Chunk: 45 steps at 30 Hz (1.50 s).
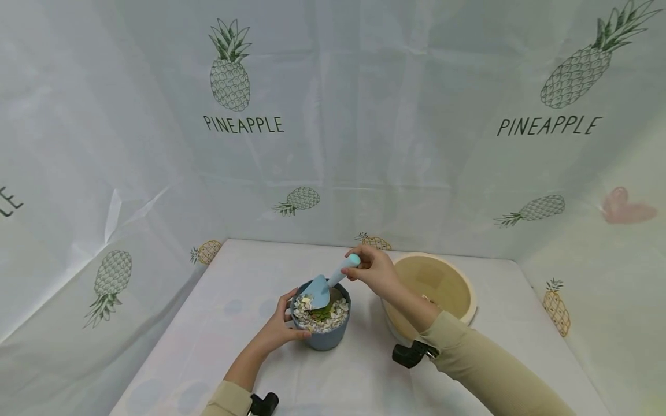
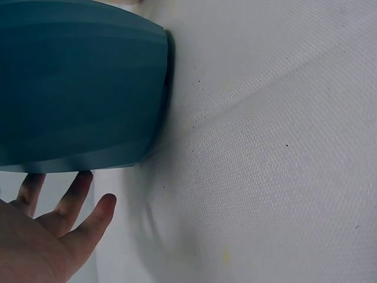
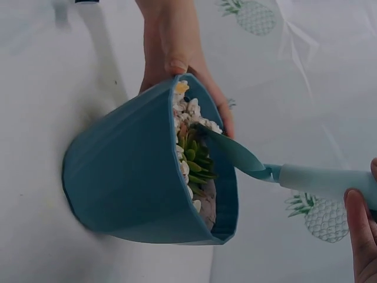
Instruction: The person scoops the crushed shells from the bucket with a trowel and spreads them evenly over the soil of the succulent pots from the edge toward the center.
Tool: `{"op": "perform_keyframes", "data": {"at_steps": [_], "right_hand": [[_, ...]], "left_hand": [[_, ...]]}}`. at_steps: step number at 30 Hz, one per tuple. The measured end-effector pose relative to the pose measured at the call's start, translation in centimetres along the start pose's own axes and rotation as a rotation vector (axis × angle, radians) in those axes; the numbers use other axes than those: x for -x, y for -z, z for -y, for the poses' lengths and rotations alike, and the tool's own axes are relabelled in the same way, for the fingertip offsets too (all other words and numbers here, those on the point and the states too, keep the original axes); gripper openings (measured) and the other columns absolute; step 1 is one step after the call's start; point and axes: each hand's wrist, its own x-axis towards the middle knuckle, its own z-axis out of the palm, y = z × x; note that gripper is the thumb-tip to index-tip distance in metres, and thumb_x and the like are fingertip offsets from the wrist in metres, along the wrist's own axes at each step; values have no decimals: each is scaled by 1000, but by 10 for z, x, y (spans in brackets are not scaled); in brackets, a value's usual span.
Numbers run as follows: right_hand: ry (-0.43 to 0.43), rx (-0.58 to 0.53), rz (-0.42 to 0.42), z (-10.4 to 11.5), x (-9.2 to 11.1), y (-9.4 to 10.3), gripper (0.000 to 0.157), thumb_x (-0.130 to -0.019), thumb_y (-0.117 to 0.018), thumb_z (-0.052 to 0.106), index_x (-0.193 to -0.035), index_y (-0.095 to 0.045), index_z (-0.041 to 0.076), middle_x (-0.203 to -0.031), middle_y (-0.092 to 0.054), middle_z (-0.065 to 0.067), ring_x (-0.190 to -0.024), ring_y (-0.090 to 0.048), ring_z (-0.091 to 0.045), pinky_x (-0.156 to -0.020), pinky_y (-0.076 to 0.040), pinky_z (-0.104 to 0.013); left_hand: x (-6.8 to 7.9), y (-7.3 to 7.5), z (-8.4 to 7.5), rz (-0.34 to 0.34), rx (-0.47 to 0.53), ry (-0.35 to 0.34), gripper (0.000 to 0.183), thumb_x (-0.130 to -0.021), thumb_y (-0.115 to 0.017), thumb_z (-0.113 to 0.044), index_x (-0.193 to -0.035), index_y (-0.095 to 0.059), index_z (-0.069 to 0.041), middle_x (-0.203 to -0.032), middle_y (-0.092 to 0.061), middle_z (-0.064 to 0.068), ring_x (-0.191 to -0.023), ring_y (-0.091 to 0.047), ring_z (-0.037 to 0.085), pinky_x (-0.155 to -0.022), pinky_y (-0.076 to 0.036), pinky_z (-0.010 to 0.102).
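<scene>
A blue-grey flower pot [image 1: 325, 341] stands on the table, with a green succulent [image 3: 193, 156] and white pebbles [image 1: 337, 316] inside. My left hand [image 1: 281, 328] holds the pot at its left side, thumb at the near rim and fingers around the far side. In the left wrist view, fingertips [image 2: 82, 180] touch the pot's wall. My right hand [image 1: 376, 270] grips a small light-blue trowel [image 1: 318, 292] near the end of its handle. The trowel's blade dips into the pot beside the succulent, over the pebbles; its tip is partly hidden in the right wrist view.
To the right stands a large cream-coloured tub [image 1: 470, 289], partly hidden behind my right forearm. A white cloth [image 1: 250, 277] covers the table. Sheets printed with pineapples [image 1: 333, 144] hang behind and at both sides.
</scene>
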Motion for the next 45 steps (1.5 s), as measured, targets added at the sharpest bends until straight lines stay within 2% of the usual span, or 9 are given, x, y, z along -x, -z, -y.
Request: {"op": "perform_keyframes", "data": {"at_steps": [5, 12, 21, 27, 33, 38, 41, 45], "right_hand": [[-12, -9, 31, 3, 7, 0, 28, -85, -75, 5, -110, -64, 1, -91, -68, -8, -77, -69, -22, -70, -58, -34], [33, -13, 61, 7, 13, 1, 28, -86, -74, 3, -111, -63, -1, -90, -67, -9, -79, -69, -23, -70, -58, -35], [47, 21, 8, 7, 13, -1, 27, -85, -75, 4, -110, -64, 2, -93, -69, -8, -78, -70, -22, -69, -58, -33], [52, 49, 26, 6, 16, 4, 26, -85, -76, 5, -109, -65, 4, -90, -67, -7, -78, -70, -22, -67, -58, -33], [73, 64, 27, 9, 24, 15, 25, -86, -75, 6, -108, -65, 4, -93, -64, -7, -81, -69, -21, -69, -57, -31], [77, 29, -7, 12, 36, 28, 26, -86, -73, 1, -110, -63, -2, -101, -64, -11, -83, -65, -20, -72, -56, -27], [102, 16, -61, 13, 46, 40, 26, -86, -73, 0, -110, -62, -4, -104, -65, -15, -82, -63, -17, -73, -55, -25], [155, 11, -138, 12, 58, 59, 25, -86, -73, 0, -108, -62, -4, -107, -66, -18, -85, -63, -13, -76, -55, -24]], "left_hand": [[1, 1, 0, 4, 8, 1, 110, -72, -89, -22, -155, -17, -20, -145, -30, 26, -122, -47, 46, -90, -45, 59], [0, 1, 2, 15, 23, -16, 110, -72, -89, -23, -155, -17, -18, -143, -32, 25, -122, -47, 46, -92, -45, 58], [-1, -1, 1, 16, 22, -8, 109, -73, -88, -19, -155, -17, -20, -145, -31, 24, -122, -47, 46, -91, -46, 58], [3, 1, -4, 19, -20, -5, 109, -74, -88, -23, -155, -15, -21, -144, -32, 24, -122, -48, 44, -91, -46, 59], [7, 5, -29, -14, -236, -54, 114, -70, -90, -30, -157, -17, -16, -152, -27, 24, -129, -40, 48, -94, -41, 65], [5, 5, -54, -73, -376, -119, 116, -65, -92, -36, -156, -22, -19, -155, -25, 18, -138, -29, 44, -100, -35, 66], [5, -2, -73, -97, -417, -160, 114, -64, -93, -35, -155, -26, -20, -156, -27, 14, -140, -27, 40, -103, -33, 64], [2, -19, -96, -110, -431, -221, 109, -66, -93, -29, -154, -29, -17, -155, -29, 12, -140, -28, 38, -103, -34, 63]]}}
